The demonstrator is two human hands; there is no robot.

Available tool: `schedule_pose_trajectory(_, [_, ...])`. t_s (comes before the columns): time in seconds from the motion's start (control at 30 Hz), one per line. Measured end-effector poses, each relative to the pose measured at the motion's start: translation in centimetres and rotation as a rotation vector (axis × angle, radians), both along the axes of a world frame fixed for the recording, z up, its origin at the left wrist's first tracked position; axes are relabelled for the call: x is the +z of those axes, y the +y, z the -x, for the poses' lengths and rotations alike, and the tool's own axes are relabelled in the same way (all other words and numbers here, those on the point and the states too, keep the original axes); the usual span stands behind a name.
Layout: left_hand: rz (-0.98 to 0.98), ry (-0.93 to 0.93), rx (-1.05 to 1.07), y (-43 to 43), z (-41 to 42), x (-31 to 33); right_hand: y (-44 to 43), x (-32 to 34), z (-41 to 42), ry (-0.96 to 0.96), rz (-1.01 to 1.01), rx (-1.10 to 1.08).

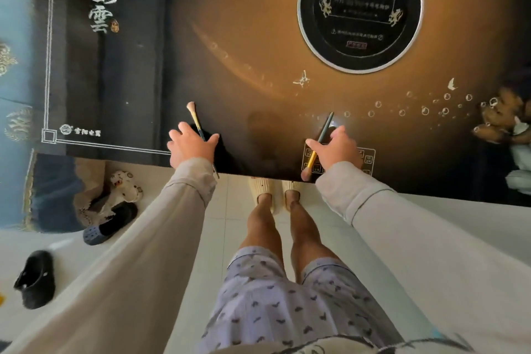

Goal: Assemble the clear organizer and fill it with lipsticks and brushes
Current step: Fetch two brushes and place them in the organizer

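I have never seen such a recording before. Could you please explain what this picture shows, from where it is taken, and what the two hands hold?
There is no machine here: a person works with bare hands. The single picture comes from a camera worn on the person's head, looking forward and down. The left hand holds a thin make-up brush with pale pink bristles, bristles pointing away. The right hand holds a make-up brush with a gold collar and grey handle, bristles toward the person. Both hands are at the near edge of a dark glossy table with a round black plate set in it. No clear organizer is visible.
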State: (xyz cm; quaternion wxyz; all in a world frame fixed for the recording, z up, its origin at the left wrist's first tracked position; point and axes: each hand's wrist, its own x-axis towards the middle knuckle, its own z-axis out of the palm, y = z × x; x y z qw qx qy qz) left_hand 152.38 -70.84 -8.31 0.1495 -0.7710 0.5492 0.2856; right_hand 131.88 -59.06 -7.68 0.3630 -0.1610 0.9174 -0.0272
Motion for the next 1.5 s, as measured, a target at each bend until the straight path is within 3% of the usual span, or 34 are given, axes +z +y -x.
schedule_pose_trajectory(0.17, [0.026,0.017,-0.037,-0.2,0.7,-1.0,-0.2,-1.2,-0.5,0.034,-0.049,-0.002])
schedule_pose_trajectory(0.4, [0.001,0.023,-0.134,0.6,1.2,-0.3,1.0,-0.8,-0.4,0.021,0.078,0.016])
schedule_pose_trajectory(0.6, [-0.132,0.392,-0.052,3.2,-0.1,2.1,4.2,1.2,0.0,-0.209,0.219,-0.004])
schedule_pose_trajectory(0.77, [-0.199,0.369,-0.18,7.4,-2.8,4.4,9.6,4.1,0.3,-0.225,0.131,0.027])
schedule_pose_trajectory(1.0, [-0.282,0.321,-0.25,11.9,-5.8,6.4,19.9,6.0,-0.8,-0.205,0.124,-0.253])
schedule_pose_trajectory(1.17, [-0.339,0.219,-0.469,12.5,-4.7,7.1,27.4,5.7,-3.2,-0.219,0.101,-0.503])
schedule_pose_trajectory(1.5, [-0.272,0.189,-0.931,15.2,9.2,8.9,38.1,5.9,-8.7,-0.215,0.022,-0.879])
